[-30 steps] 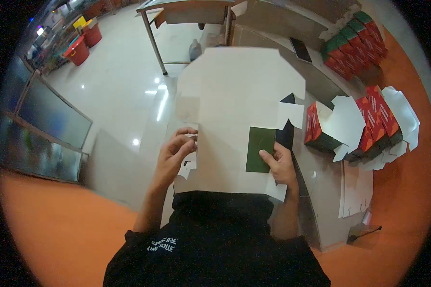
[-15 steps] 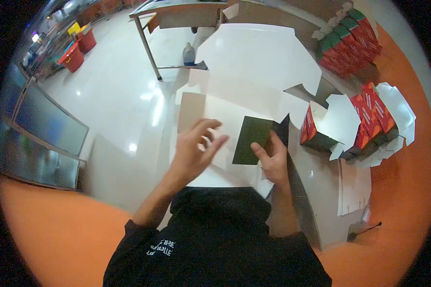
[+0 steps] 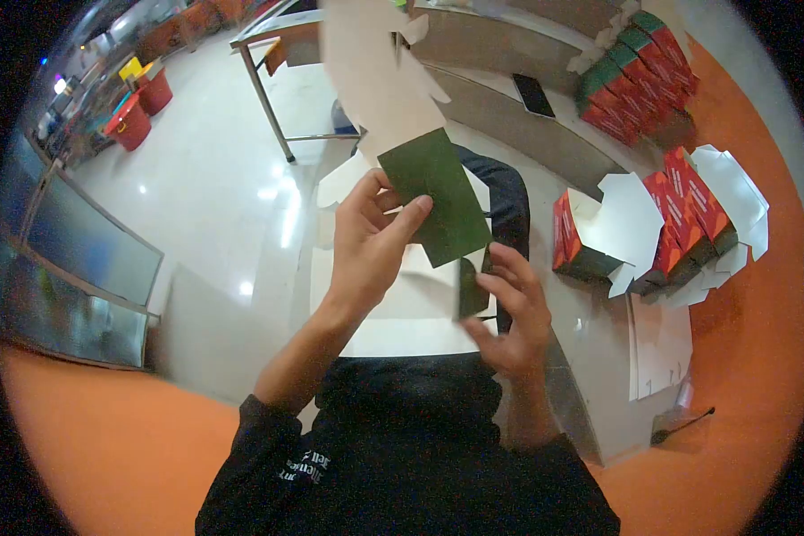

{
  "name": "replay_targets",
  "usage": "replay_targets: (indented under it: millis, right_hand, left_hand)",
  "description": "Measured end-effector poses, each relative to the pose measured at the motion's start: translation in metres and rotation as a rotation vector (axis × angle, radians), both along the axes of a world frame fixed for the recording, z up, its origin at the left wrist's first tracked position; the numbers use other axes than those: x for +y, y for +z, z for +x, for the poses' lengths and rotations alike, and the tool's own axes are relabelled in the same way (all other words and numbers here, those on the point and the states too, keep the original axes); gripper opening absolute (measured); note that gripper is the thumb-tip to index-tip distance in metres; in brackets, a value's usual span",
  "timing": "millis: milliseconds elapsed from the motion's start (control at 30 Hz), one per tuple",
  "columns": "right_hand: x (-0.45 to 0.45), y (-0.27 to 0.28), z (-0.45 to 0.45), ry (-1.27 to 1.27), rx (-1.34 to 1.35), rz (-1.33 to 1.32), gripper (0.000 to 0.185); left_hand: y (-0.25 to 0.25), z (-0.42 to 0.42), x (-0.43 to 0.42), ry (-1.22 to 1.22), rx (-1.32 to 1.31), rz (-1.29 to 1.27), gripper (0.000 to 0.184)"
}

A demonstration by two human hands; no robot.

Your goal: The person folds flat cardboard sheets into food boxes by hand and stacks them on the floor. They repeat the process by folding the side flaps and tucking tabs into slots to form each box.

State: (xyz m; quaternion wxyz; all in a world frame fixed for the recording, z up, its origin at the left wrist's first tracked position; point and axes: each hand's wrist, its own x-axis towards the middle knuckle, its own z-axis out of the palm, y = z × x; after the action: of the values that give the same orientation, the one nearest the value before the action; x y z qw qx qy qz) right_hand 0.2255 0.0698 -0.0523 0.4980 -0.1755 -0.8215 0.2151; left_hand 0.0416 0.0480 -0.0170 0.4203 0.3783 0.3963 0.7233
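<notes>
My left hand [image 3: 371, 237] is closed on a cardboard box blank, its thumb on the dark green outer panel [image 3: 438, 192] and its fingers partly hidden at the panel's left edge. The blank's pale inner side [image 3: 380, 80] reaches up and away from me. A small green flap [image 3: 473, 288] hangs at the lower right of that panel. My right hand [image 3: 518, 313] has its fingertips against this flap, with thumb and fingers apart. More white cardboard [image 3: 411, 330] lies across my lap under both hands.
Red and green boxes with open white lids [image 3: 630, 219] stand to my right. Beyond them are stacked red and green boxes [image 3: 639, 80] and a black phone [image 3: 533, 95] on a ledge. Flat white sheets [image 3: 657, 348] lie at right. A metal-legged table [image 3: 268, 98] stands ahead.
The blank has been turned and its large white part swung upward, uncovering a dark-clothed leg and the phone. My left hand, free before, now grips the green panel. My right hand has left that panel.
</notes>
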Motion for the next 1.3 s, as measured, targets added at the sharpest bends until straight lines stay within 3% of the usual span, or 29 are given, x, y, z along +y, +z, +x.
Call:
replay_targets:
  millis: [167, 267, 367, 467, 500, 567, 600, 633, 733, 800, 867, 1000, 1100, 1167, 1300]
  right_hand:
    - [0.009, 0.014, -0.004, -0.197, -0.114, 0.214, 0.040]
    - [0.010, 0.017, -0.006, -0.239, -0.108, 0.167, 0.039]
    - [0.009, 0.009, -0.009, -0.276, -0.051, 0.098, 0.041]
    - [0.010, -0.009, -0.013, -0.261, 0.131, -0.233, 0.035]
    - [0.010, -0.012, -0.011, -0.130, 0.203, -0.536, 0.035]
    - [0.007, -0.016, -0.012, 0.021, 0.280, -0.736, 0.037]
    - [0.006, -0.017, -0.011, 0.093, 0.319, -0.835, 0.038]
    - [0.005, -0.013, -0.010, 0.037, 0.199, -0.715, 0.038]
    - [0.010, 0.001, -0.009, 0.220, 0.085, -0.914, 0.033]
    - [0.016, 0.001, -0.007, 0.014, 0.116, -0.620, 0.026]
    - [0.026, 0.011, -0.002, -0.102, 0.371, -0.528, 0.022]
    - [0.043, 0.033, 0.005, -0.113, 0.192, 0.000, 0.020]
    - [0.053, 0.043, -0.003, -0.176, 0.078, -0.023, 0.035]
    - [0.066, 0.031, -0.005, -0.221, 0.133, -0.027, 0.044]
    - [0.056, 0.015, -0.005, -0.347, 0.324, -0.281, 0.039]
  left_hand:
    - [0.003, -0.005, -0.006, -0.192, -0.181, 0.011, 0.032]
    - [0.002, 0.005, -0.010, -0.194, -0.154, 0.068, 0.030]
    - [-0.006, 0.019, -0.013, -0.183, 0.056, 0.007, 0.030]
    - [-0.010, 0.026, -0.013, -0.202, 0.243, 0.056, 0.032]
    - [-0.009, 0.026, -0.014, -0.138, 0.443, 0.133, 0.032]
    - [-0.005, 0.028, -0.015, -0.013, 0.838, 0.282, 0.031]
    - [-0.009, 0.032, -0.009, -0.056, 0.696, 0.201, 0.030]
    - [-0.009, 0.030, -0.007, -0.003, 0.760, 0.169, 0.030]
    - [-0.012, 0.024, -0.006, 0.102, 0.901, 0.098, 0.027]
    - [-0.012, 0.016, -0.008, 0.144, 1.015, 0.088, 0.025]
    - [-0.008, 0.007, -0.010, 0.167, 1.157, 0.102, 0.022]
    - [0.010, -0.006, -0.012, 0.070, 1.178, 0.083, 0.033]
    - [0.017, -0.014, -0.014, 0.046, 1.345, 0.107, 0.038]
    - [0.023, -0.020, -0.013, 0.049, 1.269, 0.154, 0.038]
    - [0.030, -0.022, -0.014, 0.075, 1.095, 0.213, 0.033]
